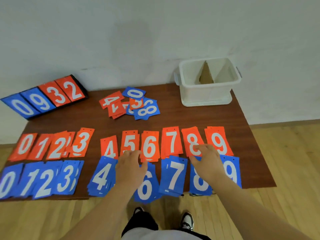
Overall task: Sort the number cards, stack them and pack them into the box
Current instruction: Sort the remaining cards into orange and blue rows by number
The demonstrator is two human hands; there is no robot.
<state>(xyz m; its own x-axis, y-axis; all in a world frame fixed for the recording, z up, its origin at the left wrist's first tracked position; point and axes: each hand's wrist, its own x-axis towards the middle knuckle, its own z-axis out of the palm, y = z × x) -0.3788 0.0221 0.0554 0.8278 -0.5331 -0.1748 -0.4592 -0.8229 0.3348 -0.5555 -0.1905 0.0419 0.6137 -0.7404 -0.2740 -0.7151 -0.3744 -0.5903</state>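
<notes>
**Sorting nearly done, loose pile left, hands on the 5 and 8 stacks**

Brown table (173,122) carries everything. The white box (207,96) stands at the far right corner with cardboard dividers inside and no cards in it yet. A scoreboard (45,99) at far left reads 0 9 3 2. In front there is an orange row (173,141) 0–9, and a blue row (43,179) 0–9 nearer the person. The rows overlap a bit and the stacks are fanned, not squared. An unsorted pile (131,104) of mixed orange and blue lies mid-table, well apart from the box.

Judgement: still in the sorting/tidying step. To do it well, square each stack before lifting, keep the colours separate, and clear the loose pile before any packing. The cards look thin and slick, so they are likely to slide when pushed.

The left hand (131,168) reaches forward, fingertips at the lower edge of the orange 5 stack (129,141), thumb out toward the 6; I can't tell if it is pinching a card. The right hand (209,163) has its fingers spread and laid flat on the orange 8 stack (192,141), gripping nothing. Both forearms are extended, palms down.
</notes>
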